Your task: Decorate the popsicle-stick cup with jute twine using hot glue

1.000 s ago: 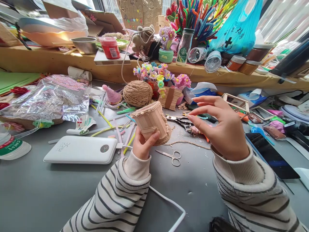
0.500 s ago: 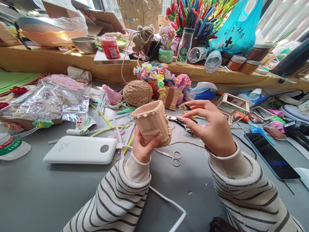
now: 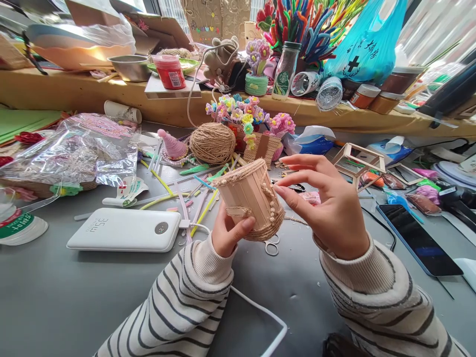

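My left hand [image 3: 228, 230] grips a small wooden-stick pot [image 3: 249, 203] from its lower left side, thumb across its front. The pot is tilted, with twine wound round its rim and base and a knotted twine trim [image 3: 268, 198] up its right side. A small stick piece [image 3: 238, 211] sits on its front. My right hand [image 3: 323, 203] is at the pot's right edge, thumb and index tips pinched close together near the trim; whatever is between them is too small to make out. Small scissors [image 3: 272, 247] lie partly hidden behind the pot.
A white power bank [image 3: 124, 230] with a cable lies left, a phone [image 3: 420, 238] right. Behind stand a twine ball [image 3: 211, 143], fluffy flowers [image 3: 240, 111] and a wooden frame [image 3: 359, 163]. A shelf edge [image 3: 167, 109] crosses the back, loaded with jars and a blue bag [image 3: 366, 44].
My left hand has moved the pot right and slightly down, turning its trimmed side more into view. My right hand's fingertips have shifted slightly left, and now come right up to the pot.
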A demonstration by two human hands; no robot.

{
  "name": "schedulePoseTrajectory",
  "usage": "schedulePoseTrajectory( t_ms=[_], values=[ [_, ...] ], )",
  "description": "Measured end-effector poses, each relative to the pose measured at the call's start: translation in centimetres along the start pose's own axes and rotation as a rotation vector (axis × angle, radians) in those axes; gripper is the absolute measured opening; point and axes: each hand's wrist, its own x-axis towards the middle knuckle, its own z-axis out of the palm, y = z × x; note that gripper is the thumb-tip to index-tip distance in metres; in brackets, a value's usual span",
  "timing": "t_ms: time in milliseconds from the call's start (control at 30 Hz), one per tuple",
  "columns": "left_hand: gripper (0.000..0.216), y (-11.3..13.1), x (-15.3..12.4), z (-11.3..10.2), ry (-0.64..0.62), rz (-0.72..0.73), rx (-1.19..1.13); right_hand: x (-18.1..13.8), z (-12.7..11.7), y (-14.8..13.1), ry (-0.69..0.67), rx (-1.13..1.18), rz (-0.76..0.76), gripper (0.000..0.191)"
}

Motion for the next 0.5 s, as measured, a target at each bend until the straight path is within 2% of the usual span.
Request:
schedulePoseTrajectory(
  t_ms=[300,500],
  values=[
    [0.05,-0.16,-0.05,0.02,-0.029,0.003,-0.007,-0.53,0.68,-0.49,0.089,-0.08,-0.069,0.006],
    [0.049,-0.08,0.01,0.11,-0.028,-0.012,-0.012,-0.73,0.85,-0.79,0.101,-0.145,-0.127,0.008]
  ],
)
